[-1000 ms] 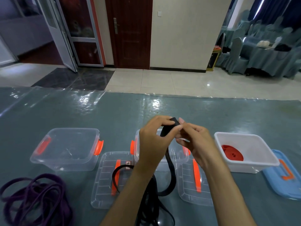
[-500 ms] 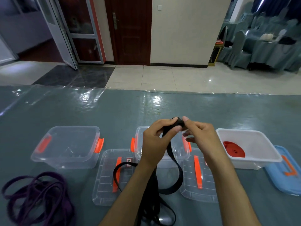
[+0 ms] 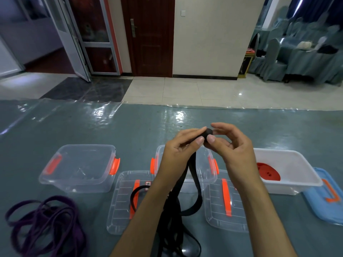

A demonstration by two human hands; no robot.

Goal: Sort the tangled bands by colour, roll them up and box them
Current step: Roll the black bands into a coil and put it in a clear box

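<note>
Both hands work above the middle of the table. The left hand [image 3: 178,154] and right hand [image 3: 233,151] pinch the started roll of the black band [image 3: 193,175]; its tail hangs toward the near edge. The band looks light, soft and limp: grip the roll's flat sides.

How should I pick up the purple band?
Probably from above, at the top of the purple band, where a few loops cross in a loose heap on the table. Pinching several strands there lifts the tangle whole; a single outer loop would only trail.
</note>
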